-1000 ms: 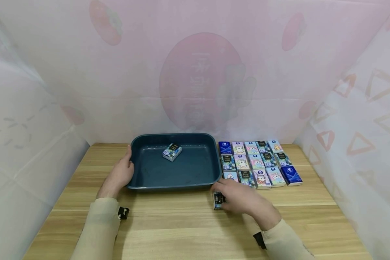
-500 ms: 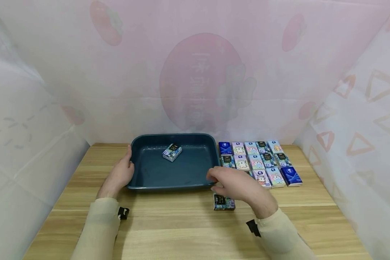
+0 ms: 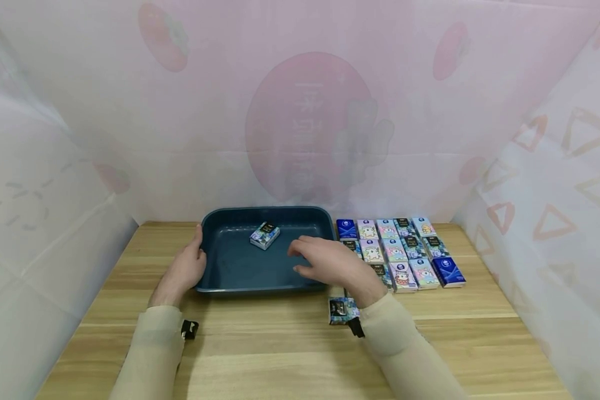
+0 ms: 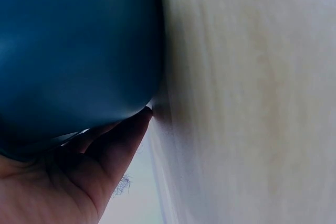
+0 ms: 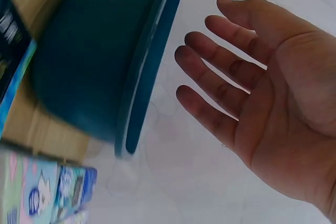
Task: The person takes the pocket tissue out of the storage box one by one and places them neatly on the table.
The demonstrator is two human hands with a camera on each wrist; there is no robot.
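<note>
A dark teal rectangular tray (image 3: 240, 272) stands on the table, and one tissue pack (image 3: 265, 235) with a dark floral print lies askew in it. At the tray's left end, my left hand (image 3: 184, 269) rests against the outer wall. Its fingers (image 4: 118, 145) lie fairly straight along the teal side in the left wrist view. Over the right part of the tray hovers my right hand (image 3: 332, 264), its relaxed fingers holding nothing; the right wrist view shows the bare palm (image 5: 273, 93). Another dark floral tissue pack (image 3: 339, 311) lies in front of the tray's right corner, partly behind the right wrist.
Several tissue packs (image 3: 395, 250) lie in rows just right of the tray, some hidden by my right hand. A plain blue pack (image 3: 448, 271) sits at the front right of them. Patterned curtains (image 3: 300, 111) enclose the wooden table (image 3: 260, 350) behind and at both sides.
My right hand has let go of the floral tissue pack in front and moved up and left over the tray. That pack stays on the table. The left hand has not moved.
</note>
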